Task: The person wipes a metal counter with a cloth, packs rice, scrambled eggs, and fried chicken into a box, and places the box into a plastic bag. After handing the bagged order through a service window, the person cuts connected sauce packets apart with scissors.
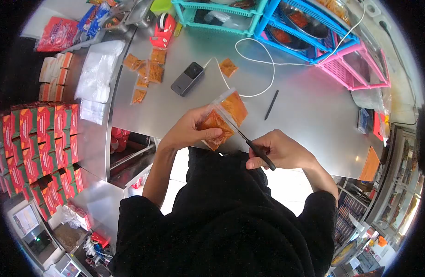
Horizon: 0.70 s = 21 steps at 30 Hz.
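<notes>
Between the thumb and fingers of my left hand is a clear plastic sachet strip filled with something orange. My right hand grips scissors by their black handles. The scissor blades point up and left and lie against the strip, along the line between two of its pouches. Whether the cut goes through there I cannot tell. A single orange sachet rests on the steel table beyond my hands. Several more small sachets are grouped at the left.
A dark power bank with a white cable lies mid-table, near a black pen. Behind stand a red tape dispenser and turquoise, blue and pink racks. Plastic bags and stacked red boxes are at the left.
</notes>
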{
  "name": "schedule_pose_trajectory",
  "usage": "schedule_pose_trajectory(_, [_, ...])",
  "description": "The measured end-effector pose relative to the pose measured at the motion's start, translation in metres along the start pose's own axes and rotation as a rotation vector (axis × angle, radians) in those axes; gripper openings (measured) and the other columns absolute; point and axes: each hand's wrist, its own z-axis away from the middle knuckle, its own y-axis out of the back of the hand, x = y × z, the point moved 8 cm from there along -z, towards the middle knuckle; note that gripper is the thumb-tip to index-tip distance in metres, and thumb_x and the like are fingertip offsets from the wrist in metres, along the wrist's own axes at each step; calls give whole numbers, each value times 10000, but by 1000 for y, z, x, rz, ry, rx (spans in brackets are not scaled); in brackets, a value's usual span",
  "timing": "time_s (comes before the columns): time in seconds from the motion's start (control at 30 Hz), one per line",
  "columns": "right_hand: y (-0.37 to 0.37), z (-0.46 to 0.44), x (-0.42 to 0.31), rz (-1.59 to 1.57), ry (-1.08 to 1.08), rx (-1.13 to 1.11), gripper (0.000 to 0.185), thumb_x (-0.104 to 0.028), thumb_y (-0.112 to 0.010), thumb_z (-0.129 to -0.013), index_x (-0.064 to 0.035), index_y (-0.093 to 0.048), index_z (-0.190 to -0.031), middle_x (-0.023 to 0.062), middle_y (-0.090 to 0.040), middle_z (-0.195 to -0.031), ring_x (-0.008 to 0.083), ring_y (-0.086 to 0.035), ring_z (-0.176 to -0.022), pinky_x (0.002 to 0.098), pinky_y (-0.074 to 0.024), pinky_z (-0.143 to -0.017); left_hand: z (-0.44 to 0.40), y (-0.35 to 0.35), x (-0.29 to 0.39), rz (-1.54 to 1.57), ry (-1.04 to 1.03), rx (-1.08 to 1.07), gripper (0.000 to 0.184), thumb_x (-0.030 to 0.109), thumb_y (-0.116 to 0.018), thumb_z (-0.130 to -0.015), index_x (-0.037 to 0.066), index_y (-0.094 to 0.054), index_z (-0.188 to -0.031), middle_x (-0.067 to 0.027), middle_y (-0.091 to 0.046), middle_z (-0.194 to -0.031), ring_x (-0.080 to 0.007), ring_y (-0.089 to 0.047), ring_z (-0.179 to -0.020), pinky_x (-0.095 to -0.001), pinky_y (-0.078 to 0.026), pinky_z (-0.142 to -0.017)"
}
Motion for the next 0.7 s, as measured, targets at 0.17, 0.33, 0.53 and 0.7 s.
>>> schedule_pose_trajectory(0.17, [1,-8,-15,-51,118,108,446,-428,-681,-718,6,-583,-747,50,-519,-577,114,-486,-587,282,-379,-543,-4,-8,-4,-4,33,-49,493,98,-642,-778,-10,-423,-1206,-75,-541,-1095,-124,-513,-988,-281,-411,-870])
schedule_pose_trajectory(0.33, [1,-10,-10,-12,21,85,471,-445,-667,-724,3,-614,-858,66,-551,-629,136,-515,-618,287,-400,-581,-4,-6,-6,54,36,-53,496,96,-640,-778,-10,-418,-1208,-80,-528,-1112,-133,-506,-1000,-283,-405,-880])
schedule_pose_trajectory(0.53, [5,-16,-14,97,34,95,453,-431,-681,-715,-33,-633,-926,77,-565,-631,159,-536,-609,297,-408,-570,-7,-10,-10,-6,51,-92,535,99,-645,-773,-19,-389,-1227,-92,-508,-1142,-146,-486,-1041,-298,-392,-903])
schedule_pose_trajectory(0.7, [9,-16,-13,70,84,173,462,-470,-679,-697,-20,-575,-711,5,-465,-527,100,-444,-509,249,-337,-487,-4,-9,-6,8,44,-63,569,121,-655,-769,-14,-378,-1247,-101,-500,-1149,-152,-482,-1046,-308,-389,-907])
